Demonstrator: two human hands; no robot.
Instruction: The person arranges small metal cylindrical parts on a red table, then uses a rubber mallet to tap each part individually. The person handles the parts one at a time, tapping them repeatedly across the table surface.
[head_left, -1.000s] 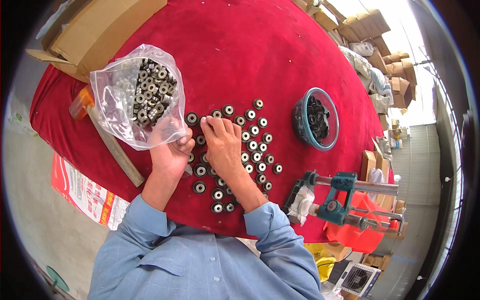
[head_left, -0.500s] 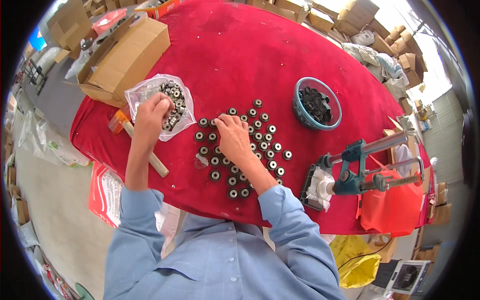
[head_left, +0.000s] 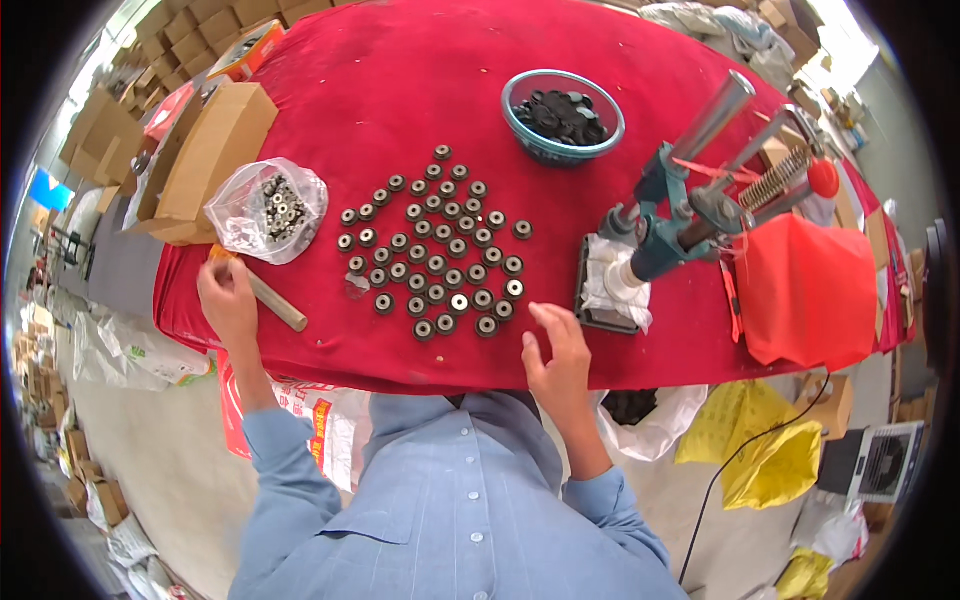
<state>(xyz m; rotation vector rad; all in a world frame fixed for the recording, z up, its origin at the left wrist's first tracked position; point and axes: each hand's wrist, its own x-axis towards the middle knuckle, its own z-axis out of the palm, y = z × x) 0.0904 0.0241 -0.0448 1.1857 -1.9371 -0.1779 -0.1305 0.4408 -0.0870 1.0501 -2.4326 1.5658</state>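
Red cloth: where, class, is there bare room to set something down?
Mostly bare: the stretch beyond the discs, between carton and bowl; also the gap between discs and press. Crowded: among the discs and around the press and red bag.

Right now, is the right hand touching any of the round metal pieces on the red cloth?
Apart. The head view shows bare red cloth between the right hand, fingertips included, and the nearest round metal piece.
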